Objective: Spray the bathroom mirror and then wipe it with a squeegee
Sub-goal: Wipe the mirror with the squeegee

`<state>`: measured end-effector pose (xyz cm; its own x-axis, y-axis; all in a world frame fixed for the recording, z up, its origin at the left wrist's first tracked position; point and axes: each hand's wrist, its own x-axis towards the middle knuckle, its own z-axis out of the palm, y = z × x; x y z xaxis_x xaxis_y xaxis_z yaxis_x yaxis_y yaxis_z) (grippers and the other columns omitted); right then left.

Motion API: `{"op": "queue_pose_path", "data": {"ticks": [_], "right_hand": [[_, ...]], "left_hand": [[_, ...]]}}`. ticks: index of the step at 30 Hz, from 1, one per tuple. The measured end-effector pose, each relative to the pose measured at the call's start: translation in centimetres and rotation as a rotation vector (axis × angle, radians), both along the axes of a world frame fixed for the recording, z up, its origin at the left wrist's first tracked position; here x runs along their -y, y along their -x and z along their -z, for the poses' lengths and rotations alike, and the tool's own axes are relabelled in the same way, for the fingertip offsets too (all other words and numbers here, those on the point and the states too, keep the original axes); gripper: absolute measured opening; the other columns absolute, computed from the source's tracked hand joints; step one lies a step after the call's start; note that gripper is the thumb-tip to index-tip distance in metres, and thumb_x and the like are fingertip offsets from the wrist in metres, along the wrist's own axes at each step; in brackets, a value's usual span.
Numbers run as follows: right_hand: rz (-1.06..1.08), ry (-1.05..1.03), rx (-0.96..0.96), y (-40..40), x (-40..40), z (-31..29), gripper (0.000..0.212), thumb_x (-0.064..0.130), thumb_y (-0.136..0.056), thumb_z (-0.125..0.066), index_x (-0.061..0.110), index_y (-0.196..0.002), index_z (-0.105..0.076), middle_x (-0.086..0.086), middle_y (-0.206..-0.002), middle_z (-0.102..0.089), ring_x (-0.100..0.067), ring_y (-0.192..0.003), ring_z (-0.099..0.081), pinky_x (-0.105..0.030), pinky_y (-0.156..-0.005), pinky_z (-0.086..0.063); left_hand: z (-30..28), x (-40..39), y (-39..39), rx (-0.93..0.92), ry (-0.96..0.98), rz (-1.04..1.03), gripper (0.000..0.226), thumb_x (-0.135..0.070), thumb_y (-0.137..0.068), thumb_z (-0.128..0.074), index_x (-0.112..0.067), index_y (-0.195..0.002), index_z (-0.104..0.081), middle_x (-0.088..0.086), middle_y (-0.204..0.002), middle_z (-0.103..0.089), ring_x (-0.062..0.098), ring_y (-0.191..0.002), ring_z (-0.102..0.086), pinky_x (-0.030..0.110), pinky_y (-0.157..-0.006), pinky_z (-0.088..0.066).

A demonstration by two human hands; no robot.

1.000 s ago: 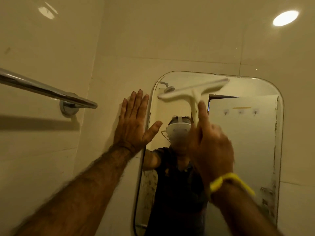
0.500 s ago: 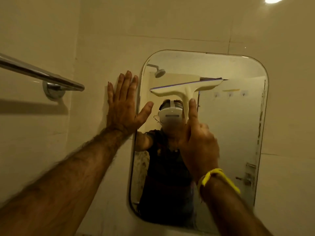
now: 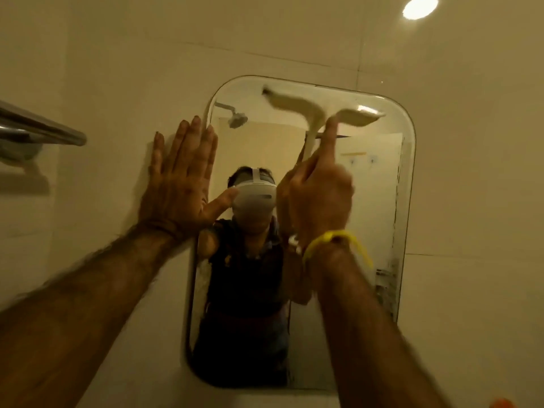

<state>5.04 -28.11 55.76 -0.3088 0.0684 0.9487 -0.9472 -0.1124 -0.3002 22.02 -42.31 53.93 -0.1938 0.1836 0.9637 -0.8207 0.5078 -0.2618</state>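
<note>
Squeegee pass, top of mirror.
Right hand clenched round the handle of the squeegee, forefinger laid up the stem to press the blade (blurred, tilted) flat near the upper edge of the mirror. Left hand released, palm spread on the wall at the mirror's left rim, likely as a brace.

The mirror is showing smooth, reflective glass, with its coating looking pitted and flaking along the 3 o'clock edge. The squeegee is looking like pale, glossy plastic. The wall tiles are gleaming smooth and glazed. At 9 o'clock, the towel bar is shining like polished metal.
</note>
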Motion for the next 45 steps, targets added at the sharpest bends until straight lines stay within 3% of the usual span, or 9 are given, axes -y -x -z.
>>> {"op": "queue_pose_path", "data": {"ticks": [8,14,17,20,25,31,37,42,45], "right_hand": [[-0.007,-0.099,0.033,-0.4,-1.1,5.6,0.07,0.031,-0.101,-0.045,0.029,-0.157,-0.002,0.0,-0.073,-0.056,-0.006,-0.057,-0.049,-0.019,-0.054,-0.049],[-0.012,0.04,0.249,5.2,-3.1,-3.5,0.059,0.026,-0.101,-0.036,0.028,-0.156,-0.013,-0.009,-0.073,-0.061,-0.023,-0.063,-0.062,-0.041,-0.061,-0.059],[-0.045,0.028,0.243,4.6,-2.7,-0.5,0.061,0.028,-0.102,-0.036,0.028,-0.157,-0.01,-0.005,-0.071,-0.058,-0.014,-0.056,-0.056,-0.029,-0.054,-0.056],[-0.026,-0.02,0.155,3.5,-2.4,3.9,0.063,0.028,-0.101,-0.04,0.025,-0.156,-0.01,0.001,-0.067,-0.049,0.0,-0.053,-0.038,-0.01,-0.048,-0.03],[-0.045,0.072,0.187,7.7,-2.8,-0.9,0.059,0.027,-0.1,-0.035,0.023,-0.156,-0.016,-0.005,-0.068,-0.057,-0.011,-0.052,-0.05,-0.019,-0.048,-0.044],[-0.055,0.02,0.202,5.6,-2.4,5.6,0.061,0.024,-0.1,-0.044,0.019,-0.156,-0.019,0.001,-0.067,-0.048,0.002,-0.052,-0.032,-0.007,-0.05,-0.021],[-0.054,0.055,0.27,6.7,-3.1,1.1,0.061,0.026,-0.099,-0.037,0.023,-0.156,-0.016,-0.006,-0.07,-0.059,-0.017,-0.059,-0.056,-0.027,-0.055,-0.051],[-0.054,0.069,0.283,3.7,-2.5,5.3,0.06,0.023,-0.1,-0.04,0.019,-0.156,-0.019,-0.005,-0.066,-0.052,-0.011,-0.055,-0.044,-0.019,-0.052,-0.038],[-0.043,0.122,0.26,4.2,-2.5,3.1,0.058,0.025,-0.1,-0.035,0.018,-0.156,-0.021,-0.006,-0.066,-0.055,-0.017,-0.057,-0.054,-0.027,-0.056,-0.052]], "left_hand": [[0.1,0.0,-0.3,0.021,-0.021,-0.02,0.091,-0.071,-0.092,-0.036,-0.016,-0.162,-0.016,0.01,-0.17,-0.011,0.027,-0.157,-0.012,0.065,-0.122,-0.009],[0.1,-0.1,-0.3,0.019,-0.03,0.016,0.09,-0.069,-0.091,-0.04,-0.018,-0.162,-0.019,0.01,-0.169,-0.017,0.027,-0.157,-0.016,0.065,-0.122,-0.01],[0.2,-0.6,-0.1,0.005,-0.03,0.037,0.09,-0.069,-0.09,-0.04,-0.016,-0.161,-0.022,0.011,-0.168,-0.021,0.028,-0.156,-0.019,0.065,-0.122,-0.011],[0.2,-1.1,-0.2,0.006,-0.071,0.037,0.091,-0.07,-0.09,-0.038,-0.018,-0.162,-0.02,0.011,-0.168,-0.02,0.027,-0.156,-0.018,0.064,-0.122,-0.01],[0.2,-1.4,-0.2,0.009,-0.076,0.023,0.091,-0.067,-0.089,-0.041,-0.015,-0.161,-0.022,0.011,-0.167,-0.02,0.027,-0.156,-0.018,0.062,-0.123,-0.01],[0.3,-1.1,-0.3,-0.002,-0.068,0.033,0.091,-0.067,-0.089,-0.041,-0.017,-0.161,-0.02,0.01,-0.168,-0.021,0.026,-0.156,-0.017,0.061,-0.124,-0.01],[0.3,-1.0,-0.5,-0.003,-0.061,0.015,0.089,-0.068,-0.092,-0.04,-0.016,-0.162,-0.02,0.012,-0.167,-0.021,0.028,-0.156,-0.019,0.064,-0.122,-0.012],[0.2,-1.1,-0.4,0.002,-0.071,0.006,0.087,-0.067,-0.094,-0.04,-0.015,-0.161,-0.023,0.013,-0.167,-0.023,0.028,-0.156,-0.019,0.063,-0.123,-0.011],[0.2,-0.7,-0.3,0.001,-0.048,0.008,0.086,-0.068,-0.094,-0.039,-0.016,-0.161,-0.023,0.012,-0.167,-0.022,0.027,-0.156,-0.019,0.061,-0.124,-0.011]]}}
